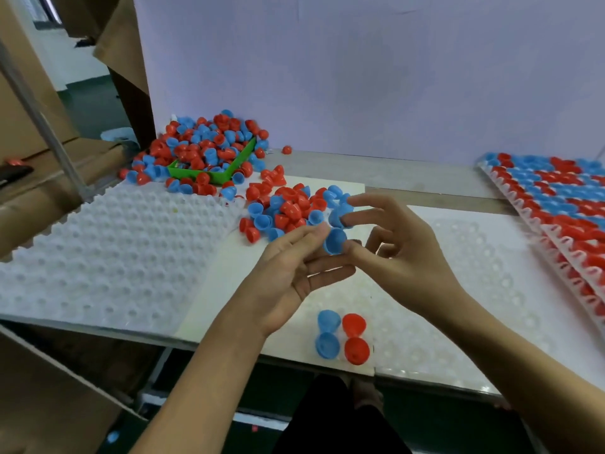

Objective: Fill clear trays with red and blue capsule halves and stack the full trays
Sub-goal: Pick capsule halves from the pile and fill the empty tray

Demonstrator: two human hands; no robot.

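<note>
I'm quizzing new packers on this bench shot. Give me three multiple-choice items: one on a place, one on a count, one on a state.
1. Where is the green bin?
A. far left
B. near right
C. under the table

2. How many capsule halves sit in the clear tray by the hands?
A. none
B. four
C. twelve

3. What does the left hand hold?
A. nothing
B. a red half
C. a blue half

Answers: 1 A, it sits under the far-left heap; 2 B, two blue and two red; 3 C, pinched at the fingertips.
</note>
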